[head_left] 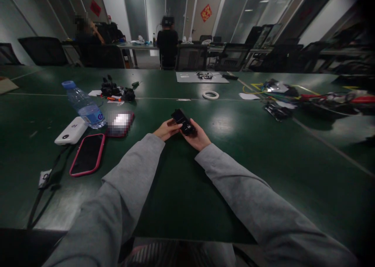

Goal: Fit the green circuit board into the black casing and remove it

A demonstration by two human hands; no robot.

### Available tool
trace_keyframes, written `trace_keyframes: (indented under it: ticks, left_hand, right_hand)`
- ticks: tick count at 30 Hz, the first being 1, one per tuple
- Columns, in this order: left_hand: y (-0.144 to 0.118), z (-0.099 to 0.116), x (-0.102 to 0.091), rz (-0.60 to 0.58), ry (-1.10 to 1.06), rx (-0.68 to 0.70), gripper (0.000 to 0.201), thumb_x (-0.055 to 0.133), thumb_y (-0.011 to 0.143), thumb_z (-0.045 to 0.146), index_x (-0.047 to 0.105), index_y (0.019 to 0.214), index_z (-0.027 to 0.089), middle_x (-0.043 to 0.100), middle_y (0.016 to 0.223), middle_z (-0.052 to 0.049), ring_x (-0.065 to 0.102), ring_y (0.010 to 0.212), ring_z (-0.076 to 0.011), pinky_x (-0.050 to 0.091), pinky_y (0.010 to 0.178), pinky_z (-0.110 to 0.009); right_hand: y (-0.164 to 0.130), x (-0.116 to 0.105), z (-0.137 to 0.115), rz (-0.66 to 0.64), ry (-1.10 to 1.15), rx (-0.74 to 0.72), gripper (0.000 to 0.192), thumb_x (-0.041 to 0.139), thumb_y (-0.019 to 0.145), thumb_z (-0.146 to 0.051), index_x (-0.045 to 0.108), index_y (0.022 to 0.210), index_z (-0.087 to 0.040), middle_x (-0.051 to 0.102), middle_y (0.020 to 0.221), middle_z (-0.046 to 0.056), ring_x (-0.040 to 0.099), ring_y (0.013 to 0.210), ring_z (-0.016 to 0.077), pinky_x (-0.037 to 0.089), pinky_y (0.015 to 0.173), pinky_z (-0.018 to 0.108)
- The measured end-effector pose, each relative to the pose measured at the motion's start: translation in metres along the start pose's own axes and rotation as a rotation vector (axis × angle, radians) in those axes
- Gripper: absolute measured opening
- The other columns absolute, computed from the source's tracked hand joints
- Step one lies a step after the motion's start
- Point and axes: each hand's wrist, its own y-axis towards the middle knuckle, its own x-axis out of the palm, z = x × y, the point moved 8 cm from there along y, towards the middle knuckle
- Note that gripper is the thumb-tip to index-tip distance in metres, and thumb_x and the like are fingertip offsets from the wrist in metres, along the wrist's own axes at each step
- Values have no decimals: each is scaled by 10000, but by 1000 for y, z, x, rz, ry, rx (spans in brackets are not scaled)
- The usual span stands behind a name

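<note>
A small black box-shaped device is held just above the green table, in front of me at the centre. My left hand grips its left side with the fingertips. My right hand cups it from below and from the right. Both arms wear grey sleeves. The underside of the device is hidden by my fingers.
To the left lie a phone in a pink case, a white power bank, a water bottle and small black parts. A tape roll and tangled cables lie further back and right. Two people sit at far desks.
</note>
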Motion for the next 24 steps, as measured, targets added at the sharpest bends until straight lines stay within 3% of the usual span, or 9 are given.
trace_keyframes:
  ticks: [3, 8, 15, 24]
  left_hand:
    - [2, 1, -2, 17, 27, 49, 397, 829, 613, 135, 674, 979, 148, 684, 1009, -43, 638, 932, -147, 449, 912, -324]
    - [5, 4, -11, 120, 36, 73, 396, 814, 682, 234, 629, 1020, 144, 686, 899, -44, 647, 766, -121, 490, 830, -314]
    - [8, 15, -21, 123, 99, 90, 397, 817, 678, 220, 626, 1012, 121, 699, 887, -60, 654, 730, -123, 497, 799, -305]
    - [9, 14, -28, 59, 221, 52, 533, 869, 597, 260, 643, 1053, 101, 700, 897, -88, 663, 795, -169, 485, 847, -358]
  right_hand:
    - [0, 1, 3, -23, -35, 3, 244, 709, 831, -407, 643, 943, -201, 669, 984, 27, 640, 943, 146, 603, 820, 256]
    - [2, 14, 6, -180, -215, 41, 453, 703, 801, -555, 627, 1036, -175, 667, 1005, 74, 640, 970, 182, 594, 836, 322]
    - [-2, 15, -4, -186, -393, -123, 430, 813, 717, -400, 619, 1020, -165, 657, 1004, 44, 632, 886, 122, 566, 746, 212]
    - [-1, 12, -3, -260, -363, -109, 519, 862, 635, -269, 627, 1085, -159, 664, 1086, 44, 641, 974, 132, 541, 897, 250]
